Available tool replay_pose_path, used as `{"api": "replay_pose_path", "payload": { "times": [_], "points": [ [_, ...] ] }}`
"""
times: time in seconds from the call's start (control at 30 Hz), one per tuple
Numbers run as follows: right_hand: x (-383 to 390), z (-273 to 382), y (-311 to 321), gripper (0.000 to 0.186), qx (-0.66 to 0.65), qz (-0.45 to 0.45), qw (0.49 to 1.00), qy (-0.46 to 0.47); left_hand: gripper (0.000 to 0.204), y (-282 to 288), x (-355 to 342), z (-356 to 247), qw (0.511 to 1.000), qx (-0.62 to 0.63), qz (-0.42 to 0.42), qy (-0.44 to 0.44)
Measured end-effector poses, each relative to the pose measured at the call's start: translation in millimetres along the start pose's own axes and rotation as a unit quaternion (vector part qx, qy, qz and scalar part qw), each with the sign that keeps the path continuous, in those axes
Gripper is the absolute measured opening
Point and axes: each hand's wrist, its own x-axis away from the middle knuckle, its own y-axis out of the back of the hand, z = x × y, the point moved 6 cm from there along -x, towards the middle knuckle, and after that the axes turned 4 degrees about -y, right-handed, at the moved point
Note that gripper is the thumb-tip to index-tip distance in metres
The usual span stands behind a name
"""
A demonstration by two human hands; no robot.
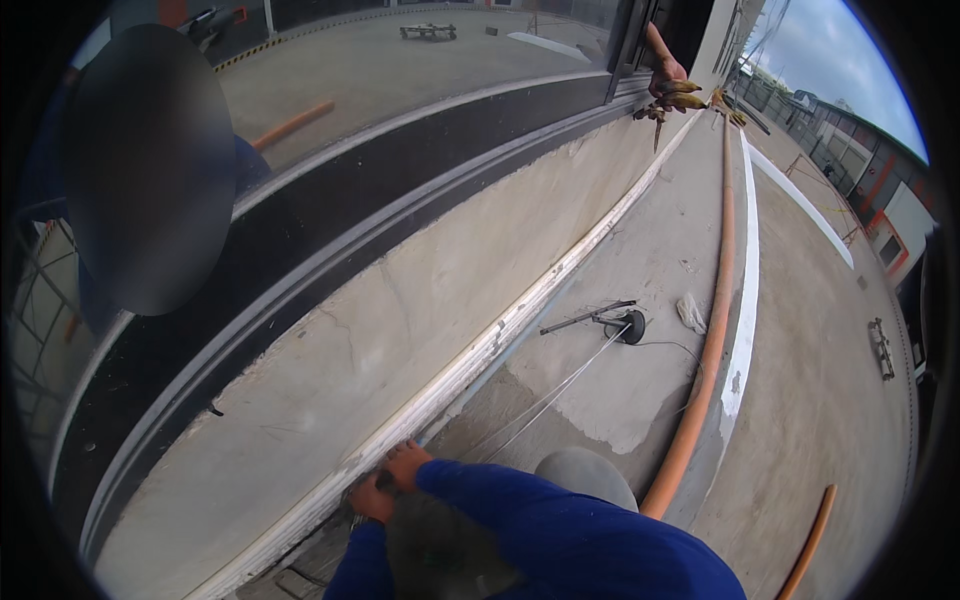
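Observation:
Both my arms, in blue sleeves, reach down to the base of a bare concrete wall (400, 310). My left hand (372, 499) is closed beside a long, white ribbed strip (480, 350) that runs along the foot of the wall. Just ahead of it, my right hand (407, 464) is closed too, its fingers against the strip's edge. A small dark patch shows between the two hands, but what they grip is too hidden to name. A thin bluish pipe (490, 374) lies alongside the strip, close to my right hand.
An orange pipe (722, 270) and a white band (748, 290) run along the ledge at right. A black round-based device (631, 327) with cables and crumpled plastic (690, 312) lie ahead. Another person's hand (668, 70) extends from the window, holding banana-like things (682, 97).

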Motion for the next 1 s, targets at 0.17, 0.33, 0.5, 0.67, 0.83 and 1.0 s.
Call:
{"api": "replay_pose_path", "payload": {
  "times": [0.17, 0.33, 0.5, 0.67, 0.83, 1.0],
  "points": [
    [28.9, -58.4, 98.1, 0.050, -0.045, 0.183, 0.980, 0.068, 0.048, -6.5, -4.9, -3.7, 0.998, 0.008, 0.021, 0.055],
    [94.8, -221.0, 257.7, 0.051, -0.168, 0.078, 0.981, -0.060, 0.045, 4.8, -4.9, -4.6, 0.994, 0.064, 0.037, 0.077],
    [236.9, -365.1, 457.0, 0.026, -0.162, -0.438, 0.837, -0.285, 0.049, -4.9, -9.5, 10.9, 0.996, 0.029, 0.033, 0.077],
    [347.5, -409.6, 605.6, 0.048, 0.192, -0.635, 0.659, -0.354, 0.047, -7.9, -13.3, 1.4, 0.995, 0.023, 0.030, 0.092],
    [348.7, -421.5, 683.6, 0.074, 0.259, -0.564, 0.702, -0.348, 0.045, -4.0, -15.9, 4.9, 0.992, 0.039, 0.032, 0.118],
    [335.6, -466.2, 704.9, 0.094, 0.152, -0.512, 0.796, -0.285, 0.043, -5.6, -15.0, -0.7, 0.989, 0.049, 0.019, 0.136]
  ]
}}
